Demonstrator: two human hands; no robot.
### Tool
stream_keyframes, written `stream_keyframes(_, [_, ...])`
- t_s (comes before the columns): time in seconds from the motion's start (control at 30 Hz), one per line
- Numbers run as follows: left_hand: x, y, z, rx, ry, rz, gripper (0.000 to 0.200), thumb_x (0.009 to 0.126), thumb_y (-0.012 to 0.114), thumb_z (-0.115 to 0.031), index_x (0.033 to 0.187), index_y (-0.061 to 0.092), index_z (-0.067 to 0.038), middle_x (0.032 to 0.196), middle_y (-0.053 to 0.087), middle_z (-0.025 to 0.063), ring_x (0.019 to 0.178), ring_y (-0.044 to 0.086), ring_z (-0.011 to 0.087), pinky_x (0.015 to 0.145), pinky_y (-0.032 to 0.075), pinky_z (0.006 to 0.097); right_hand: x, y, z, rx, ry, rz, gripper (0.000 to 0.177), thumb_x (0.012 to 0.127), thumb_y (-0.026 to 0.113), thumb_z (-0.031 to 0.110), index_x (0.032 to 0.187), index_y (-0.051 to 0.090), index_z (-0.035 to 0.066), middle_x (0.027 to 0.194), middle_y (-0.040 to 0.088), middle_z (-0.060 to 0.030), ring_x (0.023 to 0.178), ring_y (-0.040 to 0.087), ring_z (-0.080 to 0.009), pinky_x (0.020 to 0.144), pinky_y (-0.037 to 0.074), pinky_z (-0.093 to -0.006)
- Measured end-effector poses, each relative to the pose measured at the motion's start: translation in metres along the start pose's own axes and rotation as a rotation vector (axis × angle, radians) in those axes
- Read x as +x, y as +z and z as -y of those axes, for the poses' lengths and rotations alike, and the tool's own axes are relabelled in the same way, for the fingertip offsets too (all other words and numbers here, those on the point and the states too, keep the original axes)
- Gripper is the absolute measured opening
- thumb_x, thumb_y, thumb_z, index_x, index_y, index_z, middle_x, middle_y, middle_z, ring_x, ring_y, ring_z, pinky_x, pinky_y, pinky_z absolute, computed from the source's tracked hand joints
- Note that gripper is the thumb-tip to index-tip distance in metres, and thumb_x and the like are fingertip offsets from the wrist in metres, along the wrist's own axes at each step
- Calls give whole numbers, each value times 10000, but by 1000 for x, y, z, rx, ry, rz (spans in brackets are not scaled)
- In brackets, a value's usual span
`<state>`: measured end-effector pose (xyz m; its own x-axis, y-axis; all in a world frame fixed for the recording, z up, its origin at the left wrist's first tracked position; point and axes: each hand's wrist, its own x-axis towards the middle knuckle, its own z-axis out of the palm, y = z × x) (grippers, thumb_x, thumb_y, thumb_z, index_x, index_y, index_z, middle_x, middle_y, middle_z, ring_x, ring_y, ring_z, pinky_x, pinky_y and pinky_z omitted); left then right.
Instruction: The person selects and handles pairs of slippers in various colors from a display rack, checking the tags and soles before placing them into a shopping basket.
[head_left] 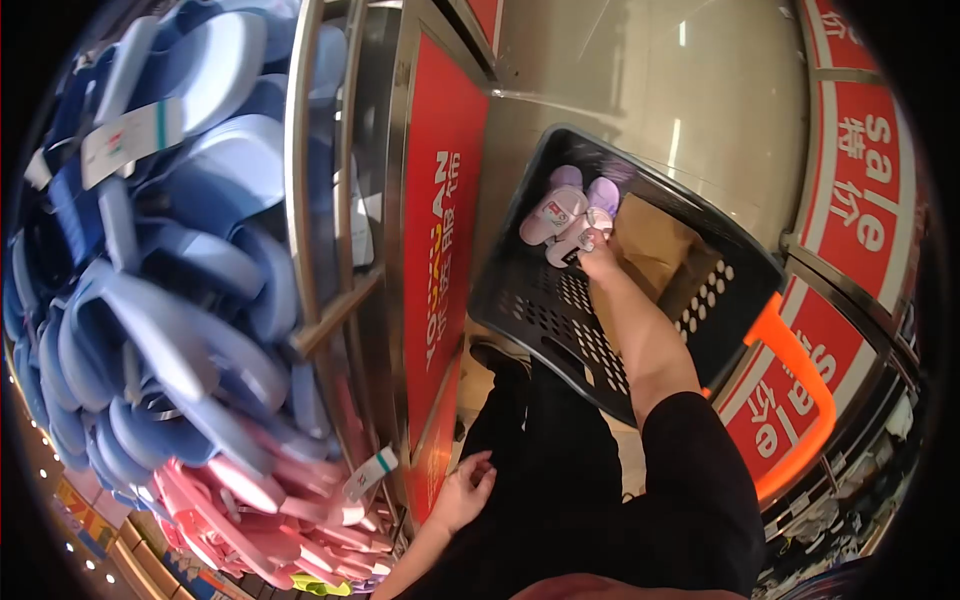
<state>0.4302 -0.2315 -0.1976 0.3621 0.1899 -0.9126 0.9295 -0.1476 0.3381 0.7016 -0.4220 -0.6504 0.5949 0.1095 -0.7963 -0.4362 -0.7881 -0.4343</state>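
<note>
My right hand (598, 258) reaches down into a dark grey shopping basket (655, 163), its fingers closed on a pair of pale lilac slippers (553, 217). The slippers lie at the far left end of the basket, and a label shows on one of them. A second pair in deeper purple (603, 192) shows partly behind them. Beside the hand, a brown paper-like piece (645, 240) covers part of the basket's inside. My left hand (465, 492) hangs low by my leg, holding nothing, with its fingers loosely bent and apart.
Blue slippers (215, 260) hang densely on a metal rack at left, with pink slippers (245, 510) below. A red sign panel (440, 260) stands between rack and basket. The basket's orange handle (815, 390) points right, near red sale signs (860, 190).
</note>
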Motion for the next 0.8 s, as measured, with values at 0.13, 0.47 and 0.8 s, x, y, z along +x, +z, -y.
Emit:
stream_keyframes(0.13, [23, 3, 17, 1, -196, 69, 373, 932, 620, -150, 1265, 547, 2, 964, 662, 104, 840, 666, 171, 759, 542, 302, 42, -1, 15, -165, 68, 38, 663, 807, 618, 117, 1429, 401, 183, 1258, 578, -242, 1142, 584, -374, 956, 468, -415])
stream_keyframes(0.47, [44, 9, 41, -158, -252, 22, 374, 945, 607, -132, 1287, 522, -7, 970, 664, 107, 859, 654, 160, 785, 532, 289, 96, 28, -8, -64, 202, 197, 730, 827, 739, 304, 1455, 377, 218, 1228, 628, -149, 1026, 637, -256, 932, 491, -319])
stream_keyframes(0.8, [4, 16, 30, -185, -50, 75, 378, 937, 616, -133, 1282, 524, -10, 968, 659, 100, 855, 657, 158, 795, 536, 288, -59, 2, 52, -268, -118, -124, 463, 840, 637, 266, 1264, 539, 109, 1105, 660, -164, 1061, 621, -307, 941, 466, -376])
